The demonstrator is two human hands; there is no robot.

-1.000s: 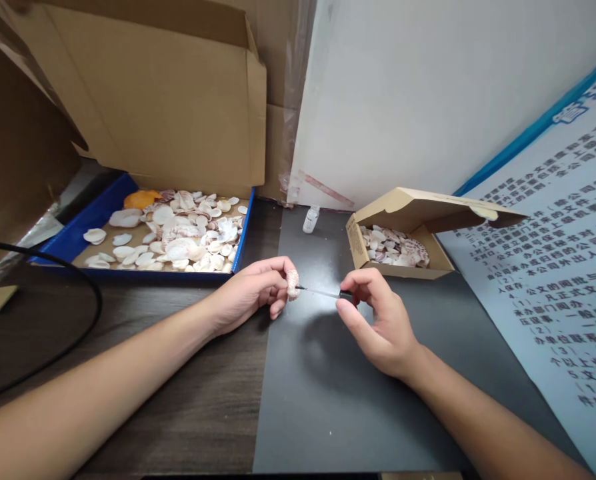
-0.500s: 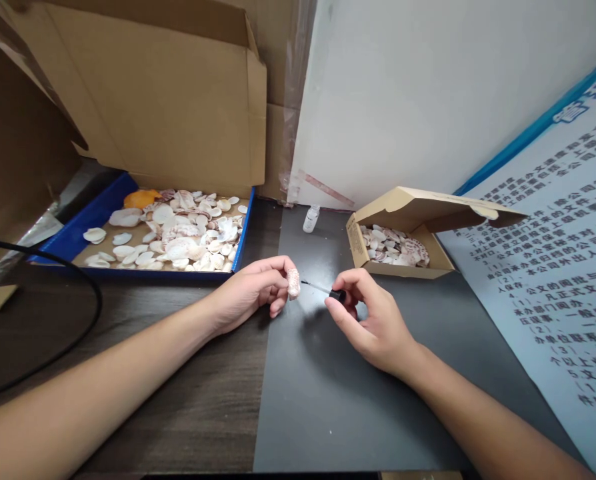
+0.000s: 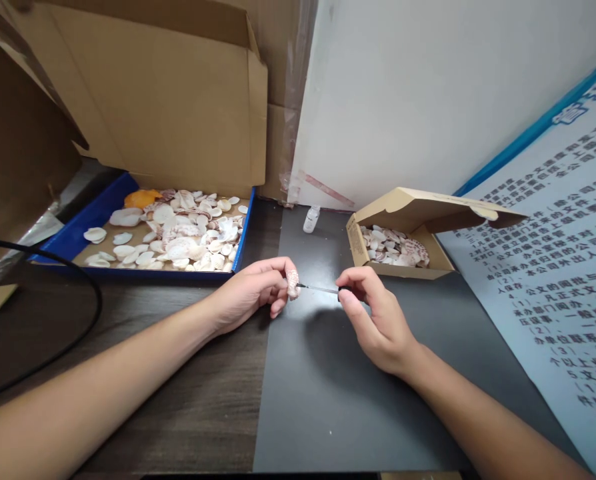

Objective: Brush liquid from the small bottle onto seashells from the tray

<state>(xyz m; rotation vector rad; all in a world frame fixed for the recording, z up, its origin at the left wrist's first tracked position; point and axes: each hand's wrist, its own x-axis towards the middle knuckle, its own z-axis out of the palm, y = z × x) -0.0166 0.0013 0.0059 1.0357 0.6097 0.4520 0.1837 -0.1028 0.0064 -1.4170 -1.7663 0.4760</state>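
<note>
Shell (image 3: pixel 293 285), in the head view, hangs over the bench (image 3: pixel 213 393), pinched in the left hand (image 3: pixel 257 287); the right hand (image 3: pixel 381 320) grips a brush (image 3: pixel 319 289), tip at the shell's edge. Brushing seems underway; the next stroke calls for a steady shell and light pressure.

2 bare arms belong to the person: the left forearm (image 3: pixel 118 383) at near left and the right forearm (image 3: pixel 478 407) at near right, both smooth and uncovered, tapering to slim wrists (image 3: pixel 212 319). The left hand (image 3: pixel 255 288) and right hand (image 3: pixel 382 323) are ungloved, with slender fingers (image 3: pixel 276 263) and rounded tips; nail detail is too small to tell
</note>
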